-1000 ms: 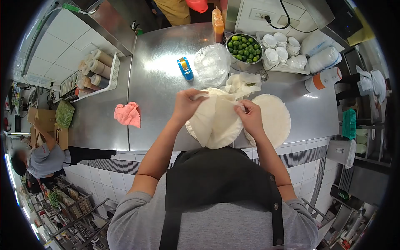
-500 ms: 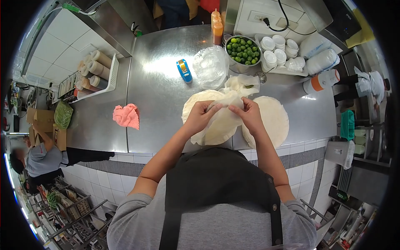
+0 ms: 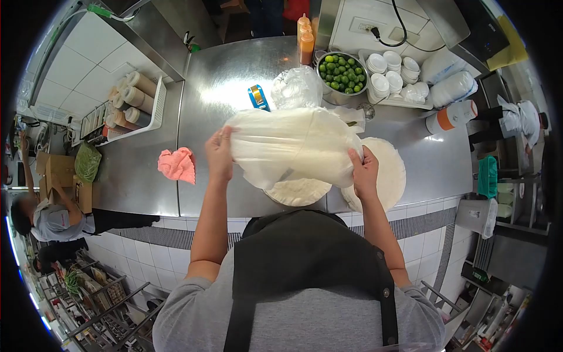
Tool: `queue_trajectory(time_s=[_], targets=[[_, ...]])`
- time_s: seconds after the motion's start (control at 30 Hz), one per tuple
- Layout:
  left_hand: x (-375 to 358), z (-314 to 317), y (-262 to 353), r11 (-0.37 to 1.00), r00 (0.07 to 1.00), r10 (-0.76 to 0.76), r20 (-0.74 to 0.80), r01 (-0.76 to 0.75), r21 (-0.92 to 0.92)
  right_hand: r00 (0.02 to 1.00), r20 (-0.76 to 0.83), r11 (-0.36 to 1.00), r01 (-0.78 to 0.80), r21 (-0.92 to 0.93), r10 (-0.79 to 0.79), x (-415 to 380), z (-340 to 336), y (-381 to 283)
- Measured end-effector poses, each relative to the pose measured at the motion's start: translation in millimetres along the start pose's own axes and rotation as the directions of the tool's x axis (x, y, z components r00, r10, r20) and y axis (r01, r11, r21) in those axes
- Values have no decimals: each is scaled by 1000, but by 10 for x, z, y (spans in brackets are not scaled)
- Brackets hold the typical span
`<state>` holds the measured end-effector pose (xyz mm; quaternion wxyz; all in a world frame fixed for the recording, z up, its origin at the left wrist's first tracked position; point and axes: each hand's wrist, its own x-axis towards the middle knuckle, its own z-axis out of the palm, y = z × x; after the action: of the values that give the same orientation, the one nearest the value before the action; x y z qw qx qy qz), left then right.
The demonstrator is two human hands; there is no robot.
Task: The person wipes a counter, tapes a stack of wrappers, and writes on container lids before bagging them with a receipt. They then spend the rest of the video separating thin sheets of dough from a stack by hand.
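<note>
My left hand [image 3: 220, 154] pinches the left edge of a large, thin, translucent white sheet [image 3: 293, 144]. My right hand [image 3: 365, 171] is closed on its right edge, so the sheet is stretched between them with creases running across. Beneath it lies a stack of round, cream-coloured flat sheets [image 3: 299, 192], mostly hidden. A second round stack [image 3: 387, 173] lies to the right, close to my right hand. Behind the held sheet, a crumpled whitish sheet [image 3: 359, 117] with something green on it shows in part.
A blue tape dispenser [image 3: 258, 97], a clear plastic bag [image 3: 297, 87] and a pot of limes [image 3: 341, 73] stand behind. Small white cups [image 3: 393, 70] and an orange-banded bottle [image 3: 451, 117] are right. A pink cloth [image 3: 177, 165] and a bottle basket [image 3: 155, 111] are left.
My hands have moved apart, the left one outward to the left. The sheet, bunched between them before, is now spread wide above the left stack and partly covers the tape dispenser.
</note>
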<state>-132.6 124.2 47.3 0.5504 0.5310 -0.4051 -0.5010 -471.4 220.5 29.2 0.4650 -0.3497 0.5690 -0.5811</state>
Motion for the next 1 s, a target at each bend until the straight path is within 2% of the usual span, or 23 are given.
queue_trajectory(time_s=[0.1,0.17,0.23,0.3,0.37,0.4,0.53,0.6,0.7,0.8,0.83,0.9,0.93,1.0], targets=[[146,-266,16,999,997,41,-70,-39,26,999,-16,998,33,-51,-34,-74,1,68],[246,-437,71,970,961,240,-136,-232,73,997,-24,995,70,-78,-72,-126,122,93],[272,-608,280,971,956,236,-176,-224,89,994,-74,991,67,-115,-76,-198,292,101],[264,-757,527,972,949,231,-214,-213,102,995,-39,988,86,-129,-92,-190,333,388],[240,-877,736,952,951,237,-198,-187,243,989,-20,971,142,-194,-148,-156,411,635],[235,-892,803,953,947,243,-211,-192,236,989,-37,965,128,-227,-140,-135,451,690],[331,-1109,909,913,930,325,-171,-261,315,986,12,945,161,-286,-165,-4,513,1011],[371,-1144,982,891,905,372,-208,-285,353,993,22,923,118,-367,-118,23,519,1059],[430,-1179,1026,877,911,380,-159,-301,374,986,45,907,164,-389,-158,67,533,1112],[424,-1125,1142,869,901,369,-228,-248,428,985,15,893,165,-419,-175,107,509,1161],[468,-1140,1144,869,900,370,-229,-249,427,984,16,892,167,-419,-176,111,493,1158],[558,-1156,1185,855,825,492,-278,-397,335,976,-43,884,172,-435,-211,109,449,1171],[554,-1154,1225,854,825,492,-277,-397,335,976,-44,884,172,-435,-212,123,398,1238],[542,-1155,1370,900,879,402,-258,-326,289,989,-50,856,96,-508,-141,163,314,1300]])
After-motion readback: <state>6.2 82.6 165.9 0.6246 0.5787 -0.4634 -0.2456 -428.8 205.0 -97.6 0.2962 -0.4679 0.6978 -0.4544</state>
